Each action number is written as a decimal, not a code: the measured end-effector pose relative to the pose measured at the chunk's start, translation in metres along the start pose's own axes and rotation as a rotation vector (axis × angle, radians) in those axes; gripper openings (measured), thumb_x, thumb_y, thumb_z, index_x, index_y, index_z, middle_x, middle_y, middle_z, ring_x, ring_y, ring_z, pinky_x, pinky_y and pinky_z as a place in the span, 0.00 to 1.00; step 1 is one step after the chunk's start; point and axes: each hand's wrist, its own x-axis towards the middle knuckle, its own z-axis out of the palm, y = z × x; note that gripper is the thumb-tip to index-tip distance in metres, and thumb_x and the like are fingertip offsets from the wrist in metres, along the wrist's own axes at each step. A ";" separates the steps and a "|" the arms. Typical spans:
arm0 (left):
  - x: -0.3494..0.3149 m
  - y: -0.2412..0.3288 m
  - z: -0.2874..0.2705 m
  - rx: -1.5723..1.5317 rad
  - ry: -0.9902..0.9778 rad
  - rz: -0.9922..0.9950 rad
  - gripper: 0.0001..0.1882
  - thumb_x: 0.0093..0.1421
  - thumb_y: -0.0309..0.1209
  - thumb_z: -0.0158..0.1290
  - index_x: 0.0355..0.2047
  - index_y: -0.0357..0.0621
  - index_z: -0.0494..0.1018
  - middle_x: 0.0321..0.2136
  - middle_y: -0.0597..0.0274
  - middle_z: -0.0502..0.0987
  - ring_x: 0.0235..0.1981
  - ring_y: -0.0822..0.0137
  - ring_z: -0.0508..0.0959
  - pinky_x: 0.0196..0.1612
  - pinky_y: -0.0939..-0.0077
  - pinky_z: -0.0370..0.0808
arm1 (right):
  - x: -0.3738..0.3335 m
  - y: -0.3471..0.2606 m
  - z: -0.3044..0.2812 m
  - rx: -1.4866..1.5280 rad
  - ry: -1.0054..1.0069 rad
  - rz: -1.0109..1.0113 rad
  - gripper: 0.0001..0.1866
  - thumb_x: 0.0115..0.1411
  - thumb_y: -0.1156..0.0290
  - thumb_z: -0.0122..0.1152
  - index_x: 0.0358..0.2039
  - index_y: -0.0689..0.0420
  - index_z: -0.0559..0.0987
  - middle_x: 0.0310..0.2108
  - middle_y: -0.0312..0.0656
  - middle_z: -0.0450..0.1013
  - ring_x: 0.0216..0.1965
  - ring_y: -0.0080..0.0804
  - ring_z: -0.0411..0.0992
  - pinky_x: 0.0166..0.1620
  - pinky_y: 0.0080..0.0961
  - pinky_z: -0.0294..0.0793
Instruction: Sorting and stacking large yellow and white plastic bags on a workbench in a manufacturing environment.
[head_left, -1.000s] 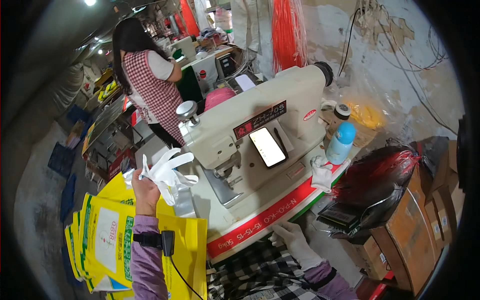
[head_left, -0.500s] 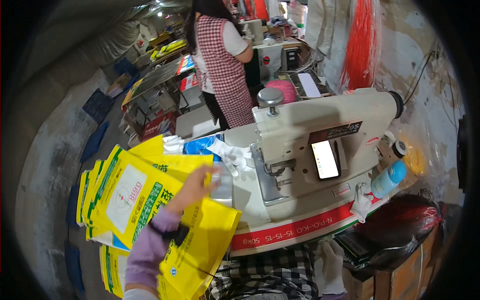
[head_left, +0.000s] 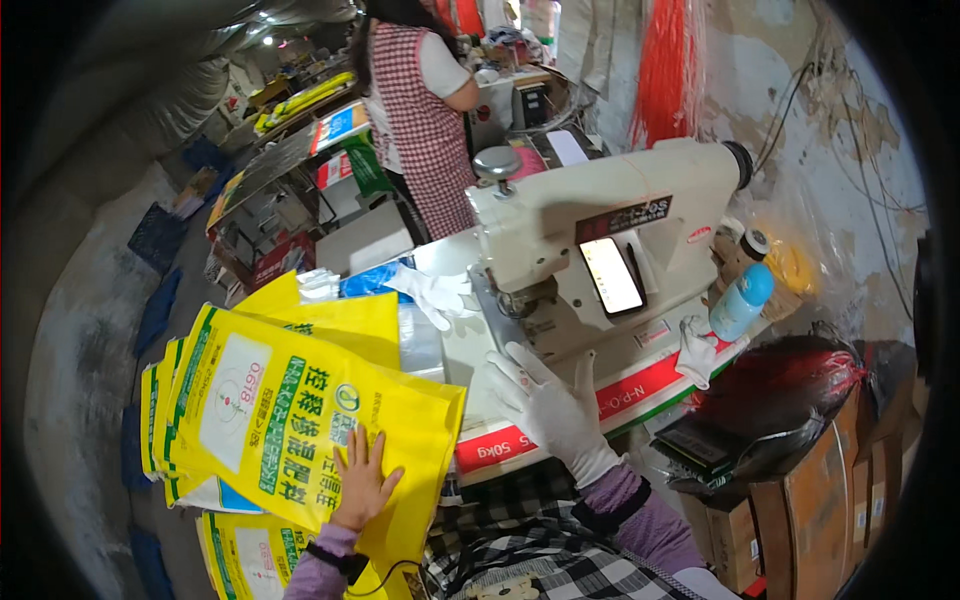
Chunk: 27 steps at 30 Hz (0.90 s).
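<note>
My bare left hand point(head_left: 364, 482) lies flat with spread fingers on the top yellow bag point(head_left: 425, 425) of a stack at the left. More yellow bags point(head_left: 262, 550) lie below it, lower down. In a white glove, my right hand point(head_left: 548, 408) is over the front edge of the sewing machine table, fingers stretched out and thumb apart, holding nothing. Just beyond it stands a cream industrial sewing machine point(head_left: 560, 225), its needle area close to the fingertips. A loose white glove point(head_left: 436, 296) lies left of the machine, near clear plastic sheeting point(head_left: 420, 350).
A lit phone point(head_left: 612, 278) leans against the machine. Right of it are a blue spray can point(head_left: 741, 302), another white glove point(head_left: 696, 355) and cardboard boxes point(head_left: 805, 500). Red strands point(head_left: 665, 75) hang on the wall. A person in a checked apron point(head_left: 425, 130) stands beyond the table.
My left hand has come down from above the stack onto the top bag. My gloved right hand has risen from beside my lap to the table's front. The view has shifted slightly.
</note>
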 end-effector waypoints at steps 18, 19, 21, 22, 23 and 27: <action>-0.009 0.063 -0.047 -0.412 0.169 0.173 0.30 0.56 0.37 0.61 0.58 0.48 0.68 0.61 0.45 0.61 0.64 0.40 0.57 0.65 0.52 0.55 | 0.079 0.025 -0.023 0.339 -0.053 0.077 0.07 0.64 0.69 0.55 0.32 0.56 0.67 0.24 0.31 0.55 0.28 0.21 0.56 0.30 0.17 0.60; -0.011 0.066 -0.046 -0.386 0.175 0.174 0.30 0.55 0.37 0.62 0.58 0.49 0.68 0.61 0.45 0.61 0.64 0.40 0.57 0.65 0.52 0.55 | 0.081 0.026 -0.033 0.337 -0.059 0.084 0.07 0.64 0.69 0.55 0.32 0.56 0.67 0.24 0.31 0.55 0.28 0.21 0.56 0.30 0.17 0.60; -0.008 0.071 -0.040 -0.368 0.188 0.193 0.31 0.55 0.37 0.62 0.59 0.49 0.67 0.61 0.45 0.62 0.64 0.40 0.57 0.65 0.53 0.55 | 0.083 0.018 -0.054 0.276 -0.273 0.004 0.18 0.66 0.59 0.52 0.45 0.61 0.70 0.37 0.40 0.67 0.41 0.28 0.66 0.45 0.21 0.68; -0.013 0.065 -0.033 -0.389 0.161 0.131 0.33 0.54 0.39 0.63 0.59 0.50 0.67 0.62 0.44 0.61 0.64 0.39 0.56 0.65 0.52 0.54 | 0.085 0.024 -0.044 0.284 -0.278 0.013 0.18 0.66 0.59 0.52 0.45 0.61 0.70 0.37 0.40 0.67 0.41 0.28 0.66 0.45 0.21 0.68; -0.018 0.061 -0.027 -0.413 0.134 0.072 0.35 0.53 0.41 0.63 0.60 0.50 0.66 0.62 0.43 0.60 0.65 0.38 0.55 0.65 0.51 0.53 | 0.084 0.030 -0.022 0.139 -0.141 -0.031 0.28 0.66 0.51 0.49 0.54 0.62 0.64 0.49 0.46 0.63 0.53 0.34 0.61 0.56 0.27 0.61; -0.026 0.059 -0.009 -0.325 0.084 0.108 0.38 0.52 0.47 0.63 0.61 0.51 0.64 0.63 0.41 0.56 0.66 0.36 0.51 0.64 0.40 0.47 | 0.086 0.024 -0.015 0.057 -0.127 -0.025 0.50 0.62 0.32 0.37 0.70 0.61 0.44 0.72 0.51 0.39 0.73 0.43 0.35 0.72 0.39 0.29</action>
